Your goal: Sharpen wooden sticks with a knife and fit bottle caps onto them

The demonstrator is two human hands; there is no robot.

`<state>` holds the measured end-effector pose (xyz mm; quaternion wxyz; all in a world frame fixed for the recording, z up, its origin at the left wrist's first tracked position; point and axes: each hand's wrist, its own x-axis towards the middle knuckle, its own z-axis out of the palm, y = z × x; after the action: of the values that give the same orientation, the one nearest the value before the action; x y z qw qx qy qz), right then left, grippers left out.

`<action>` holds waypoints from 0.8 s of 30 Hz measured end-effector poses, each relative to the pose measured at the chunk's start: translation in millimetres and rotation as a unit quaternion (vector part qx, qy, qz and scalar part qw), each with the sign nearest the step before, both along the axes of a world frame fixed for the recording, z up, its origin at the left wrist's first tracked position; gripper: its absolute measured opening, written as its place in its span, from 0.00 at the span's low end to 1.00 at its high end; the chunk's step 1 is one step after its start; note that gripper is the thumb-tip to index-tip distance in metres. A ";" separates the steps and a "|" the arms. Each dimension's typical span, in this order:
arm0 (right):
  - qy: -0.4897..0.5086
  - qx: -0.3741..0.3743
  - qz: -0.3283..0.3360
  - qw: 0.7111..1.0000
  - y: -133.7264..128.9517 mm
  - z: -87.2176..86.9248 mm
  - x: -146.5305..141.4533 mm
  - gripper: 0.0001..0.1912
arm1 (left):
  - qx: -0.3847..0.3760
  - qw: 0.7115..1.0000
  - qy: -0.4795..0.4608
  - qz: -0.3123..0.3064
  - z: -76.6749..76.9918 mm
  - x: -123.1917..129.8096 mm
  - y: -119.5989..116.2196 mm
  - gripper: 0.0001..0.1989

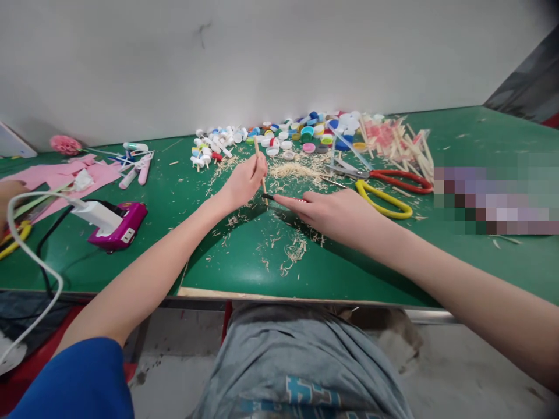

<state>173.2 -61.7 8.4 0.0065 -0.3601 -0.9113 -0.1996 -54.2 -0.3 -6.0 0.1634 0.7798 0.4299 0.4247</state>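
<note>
My left hand (247,179) is closed round a thin wooden stick (257,145), which stands nearly upright with its lower end by the green table (244,256). My right hand (327,205) is closed on a slim tool with a dark tip (268,197); the tip touches or lies very close to the stick's lower part. Most of the tool is hidden by the fingers, and its kind cannot be made out. Pale wood shavings (294,170) lie behind and below both hands.
Bottle caps (308,134) are heaped along the wall, with bagged sticks (413,145) to their right. Red-handled scissors (404,179) and a yellow handle (384,201) lie beyond my right forearm. At left are a magenta power adapter (137,224), pink paper (65,171) and another person's hand (11,198).
</note>
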 end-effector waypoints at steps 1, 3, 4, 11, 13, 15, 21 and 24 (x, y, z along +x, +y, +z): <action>-0.003 -0.001 0.000 1.000 -0.1 -0.3 -1.2 0.27 | 0.001 1.000 0.000 0.003 -0.1 0.1 -0.2 0.28; -0.005 -0.004 -0.002 1.000 -0.4 -0.4 -3.0 0.27 | -0.001 1.000 0.002 0.004 0.0 0.5 -1.3 0.29; -0.006 -0.005 -0.003 1.000 -0.7 0.0 -3.7 0.27 | -0.003 1.000 0.003 0.003 0.2 0.9 -2.0 0.29; 0.010 -0.047 0.025 0.999 2.8 4.2 -5.4 0.26 | -0.016 1.000 -0.005 -0.011 2.4 0.8 -4.1 0.23; 0.020 -0.060 0.045 0.997 7.0 2.9 -2.8 0.25 | -0.021 0.999 -0.006 -0.023 3.6 0.0 -4.4 0.22; 0.028 -0.059 0.053 0.996 10.3 1.4 1.3 0.25 | -0.025 0.999 -0.011 -0.030 4.8 -0.5 -5.2 0.22; 0.032 -0.001 0.041 0.999 5.2 5.3 10.6 0.25 | -0.032 0.998 -0.032 -0.040 5.8 -0.3 -7.6 0.26; 0.017 0.015 0.020 1.000 1.5 7.8 8.1 0.25 | -0.032 0.998 -0.031 -0.041 5.4 0.6 -7.7 0.27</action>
<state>181.4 -60.2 16.2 0.0312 -0.3446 -0.9151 -0.2071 -53.6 -7.9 -0.6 0.2190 0.7775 0.4054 0.4280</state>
